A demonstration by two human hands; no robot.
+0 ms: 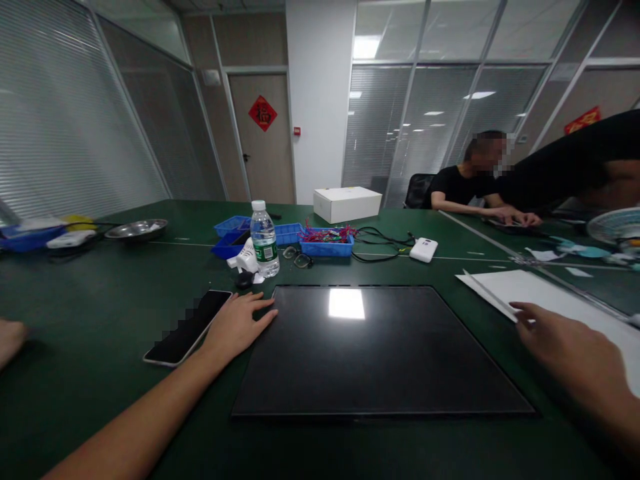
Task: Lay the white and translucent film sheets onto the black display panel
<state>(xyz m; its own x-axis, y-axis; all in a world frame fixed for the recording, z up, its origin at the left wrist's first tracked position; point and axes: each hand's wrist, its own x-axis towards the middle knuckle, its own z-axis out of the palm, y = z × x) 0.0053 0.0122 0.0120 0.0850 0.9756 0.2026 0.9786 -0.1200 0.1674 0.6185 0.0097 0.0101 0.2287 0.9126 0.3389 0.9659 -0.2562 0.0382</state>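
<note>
A flat black display panel (370, 360) lies face up on the green table in front of me, reflecting a ceiling light. My left hand (239, 323) has its fingers spread, with the fingertips at the panel's upper left edge. Beside that hand, a phone (193, 330) with a dark screen lies partly behind my wrist. To the right of the panel, my right hand (567, 343) is closed at the near left edge of a large white sheet (540, 290). Thumb and index finger seem to pinch that edge, where a thin pale strip shows.
Beyond the panel stand a water bottle (265, 240), a blue bin of red wires (327, 243), glasses (299, 257), a white box (347, 203) and a white device (424, 249). A metal dish (137, 230) is farther left. Two people are at the right; another hand (10, 340) shows at the left edge.
</note>
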